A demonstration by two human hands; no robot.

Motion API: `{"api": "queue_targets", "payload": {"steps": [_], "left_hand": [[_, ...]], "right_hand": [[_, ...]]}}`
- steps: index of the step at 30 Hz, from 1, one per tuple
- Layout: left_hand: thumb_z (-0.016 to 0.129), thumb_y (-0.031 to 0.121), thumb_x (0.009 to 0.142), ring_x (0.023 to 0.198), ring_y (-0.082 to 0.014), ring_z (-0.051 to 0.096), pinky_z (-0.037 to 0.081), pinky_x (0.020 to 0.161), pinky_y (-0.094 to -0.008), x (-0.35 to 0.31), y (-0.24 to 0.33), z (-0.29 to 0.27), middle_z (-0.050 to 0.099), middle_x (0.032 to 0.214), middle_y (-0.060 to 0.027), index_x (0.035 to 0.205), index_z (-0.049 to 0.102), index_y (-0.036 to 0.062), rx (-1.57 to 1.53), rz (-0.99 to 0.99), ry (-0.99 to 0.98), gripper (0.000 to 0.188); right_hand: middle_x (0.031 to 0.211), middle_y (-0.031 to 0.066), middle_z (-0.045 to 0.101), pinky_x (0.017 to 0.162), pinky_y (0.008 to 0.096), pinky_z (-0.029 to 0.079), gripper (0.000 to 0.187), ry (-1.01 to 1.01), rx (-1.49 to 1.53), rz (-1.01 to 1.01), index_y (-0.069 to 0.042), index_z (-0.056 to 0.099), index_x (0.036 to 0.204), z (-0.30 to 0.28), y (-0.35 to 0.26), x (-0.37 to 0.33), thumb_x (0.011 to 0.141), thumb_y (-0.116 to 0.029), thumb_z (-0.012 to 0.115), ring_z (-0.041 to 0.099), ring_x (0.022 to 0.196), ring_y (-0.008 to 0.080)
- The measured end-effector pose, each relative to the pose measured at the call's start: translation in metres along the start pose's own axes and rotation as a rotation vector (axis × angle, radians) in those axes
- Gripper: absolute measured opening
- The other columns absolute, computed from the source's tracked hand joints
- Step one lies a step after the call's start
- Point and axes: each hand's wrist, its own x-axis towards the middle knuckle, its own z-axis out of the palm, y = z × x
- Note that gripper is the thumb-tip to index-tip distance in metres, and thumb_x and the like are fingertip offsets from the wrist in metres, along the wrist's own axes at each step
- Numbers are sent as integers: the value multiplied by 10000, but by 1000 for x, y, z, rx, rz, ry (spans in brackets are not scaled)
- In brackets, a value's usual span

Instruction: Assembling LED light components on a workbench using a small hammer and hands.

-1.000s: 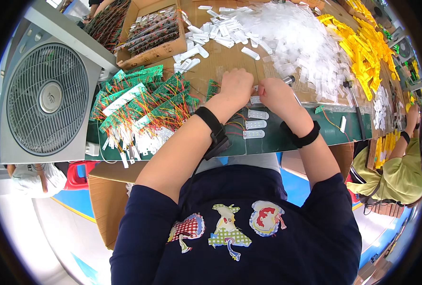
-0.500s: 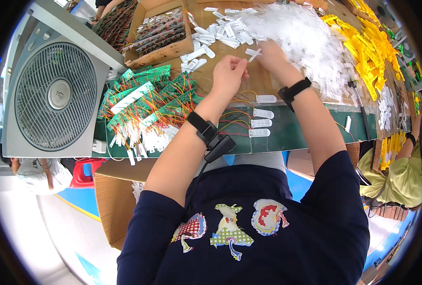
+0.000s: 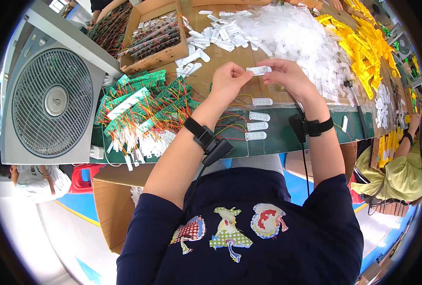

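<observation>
Just beyond the row of four white wired plates (image 3: 259, 116), a small white oblong piece (image 3: 259, 71) is held up above the tabletop (image 3: 287, 137), between the two hands. The left hand (image 3: 228, 80), which is beyond the row and a little to its left, pinches the left end of this piece between the thumb and the bent forefinger. The right hand (image 3: 290, 78), beyond the row and to its right, has its fingers parted and curved around the other end; whether they touch the piece, I cannot tell. A black strap (image 3: 203, 137) goes around the left wrist, and a similar band (image 3: 321, 127) is on the right one. The plates of the row lie one behind another, and their red and yellow wires run to the left. To the left of the row there is a heap of green circuit boards (image 3: 175, 88) with many thin wires, and farther to the left stands a grey fan (image 3: 54, 100). Beyond the row and to its left, an open cardboard box (image 3: 161, 58) contains dark boards. Farther beyond the row are scattered white oblong covers (image 3: 224, 34), and next to them, more to the right, a wide pile of translucent pieces (image 3: 298, 40). Well to the right of the row lie many yellow parts (image 3: 358, 52), and nearer on this side is a black-handled tool (image 3: 362, 122).
</observation>
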Motion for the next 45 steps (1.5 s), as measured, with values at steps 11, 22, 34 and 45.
{"api": "queue_targets", "payload": {"steps": [11, 22, 34, 45], "left_hand": [[855, 187, 899, 665, -39, 481, 389, 577, -228, 0, 2, -13, 593, 748, 62, 903, 691, 27, 211, 114, -44, 230], [890, 247, 835, 856, -166, 630, 499, 736, -328, 1, -5, -29, 698, 1033, -84, 857, 752, 13, 321, 182, -61, 273], [860, 265, 867, 909, -179, 655, 504, 795, -341, -7, 3, -31, 726, 1035, -101, 883, 734, 15, 412, 175, -1, 281], [749, 242, 937, 1021, -319, 655, 501, 911, -414, -16, 11, -27, 699, 1018, -157, 1004, 718, 38, 631, 440, 101, 217]], "right_hand": [[841, 26, 726, 669, 266, 523, 203, 171, -498, -201, 0, 751, 1130, 20, 13, 6, 945, -84, 733, 663, 746, 86], [901, 89, 752, 670, 238, 558, 187, 308, -44, -172, 64, 737, 1111, 43, 33, 12, 946, -23, 730, 709, 752, 118], [844, 47, 721, 663, 238, 523, 161, 400, -169, -168, 20, 734, 1103, 37, 38, 15, 951, -26, 706, 663, 751, 95], [820, 130, 705, 752, 427, 563, 198, 196, -1006, -217, -22, 760, 984, 37, 44, 30, 834, -150, 739, 680, 830, 297]]}}
